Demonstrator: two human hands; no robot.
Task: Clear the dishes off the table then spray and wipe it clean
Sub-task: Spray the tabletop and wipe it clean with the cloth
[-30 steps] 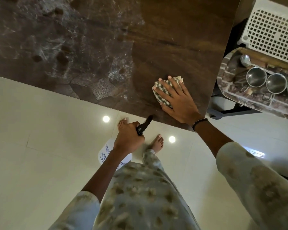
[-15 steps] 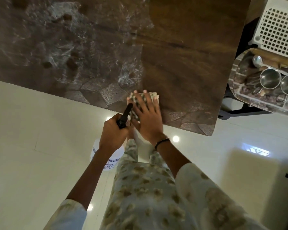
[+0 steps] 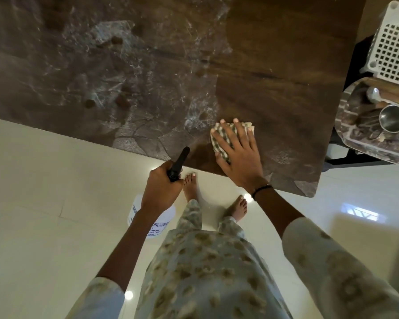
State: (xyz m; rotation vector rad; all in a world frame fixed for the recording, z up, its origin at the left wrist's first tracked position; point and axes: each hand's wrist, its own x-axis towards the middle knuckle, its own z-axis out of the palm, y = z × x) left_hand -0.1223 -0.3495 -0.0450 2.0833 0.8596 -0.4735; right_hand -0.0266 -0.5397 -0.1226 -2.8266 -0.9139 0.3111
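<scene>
Since half a second ago, the right hand (image 3: pixel 237 153) has slid the checked cloth (image 3: pixel 219 143) rightward along the counter (image 3: pixel 274 65) edge, fingers spread flat on it. The left hand (image 3: pixel 162 189) grips a white spray bottle (image 3: pixel 157 222) by its black nozzle; its label reads partly "PRAYER". The dark wood-grain top shows wet streaks.
</scene>
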